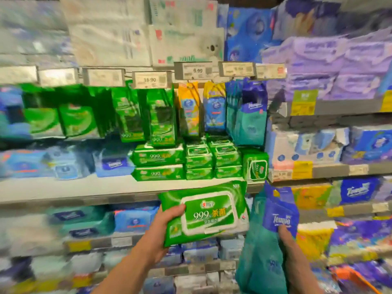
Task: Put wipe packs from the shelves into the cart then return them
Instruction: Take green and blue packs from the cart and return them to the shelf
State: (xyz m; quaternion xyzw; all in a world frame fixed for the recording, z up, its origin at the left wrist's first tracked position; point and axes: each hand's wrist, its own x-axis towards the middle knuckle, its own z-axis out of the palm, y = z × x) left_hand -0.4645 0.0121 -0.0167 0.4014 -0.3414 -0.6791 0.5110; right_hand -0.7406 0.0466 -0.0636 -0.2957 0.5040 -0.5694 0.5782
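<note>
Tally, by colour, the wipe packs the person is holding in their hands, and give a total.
Green wipe pack, held by the left hand: 1
Teal-and-blue Tempo wipe pack, held by the right hand: 1
Total: 2

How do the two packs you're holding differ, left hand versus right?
The green 999 pack in the left hand is a wide, flat pack with a white-edged lid panel facing the camera. The blue-and-teal Tempo pack in the right hand is tall, narrow and held upright, with no lid showing. Both are soft packs, each gripped in front of the shelves.
</note>
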